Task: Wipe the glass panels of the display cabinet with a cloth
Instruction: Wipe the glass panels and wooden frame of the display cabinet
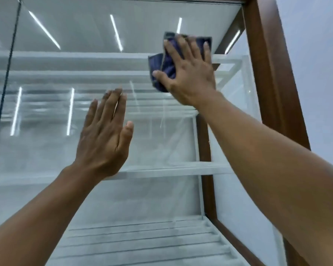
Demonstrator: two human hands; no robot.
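Head view: the right hand (188, 73) presses a dark blue cloth (167, 64) flat on the glass panel (65, 54), near its upper right corner, just beside the brown wooden frame (273, 73). Its fingers (183, 47) are spread wide over the cloth. To the left the pane runs free up to a dark vertical seam (6, 83). The left hand (104, 137) is raised lower down, fingers (112, 104) straight and close together; whether it touches the glass is unclear. White shelves (161, 169) show behind the glass, which reflects strip lights. A pale wall (315, 73) stands right.

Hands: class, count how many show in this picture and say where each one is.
2. The left hand is raised open before the glass, lower left. The right hand is higher, near the wooden frame, pressing a blue cloth on the glass. None seems hidden.
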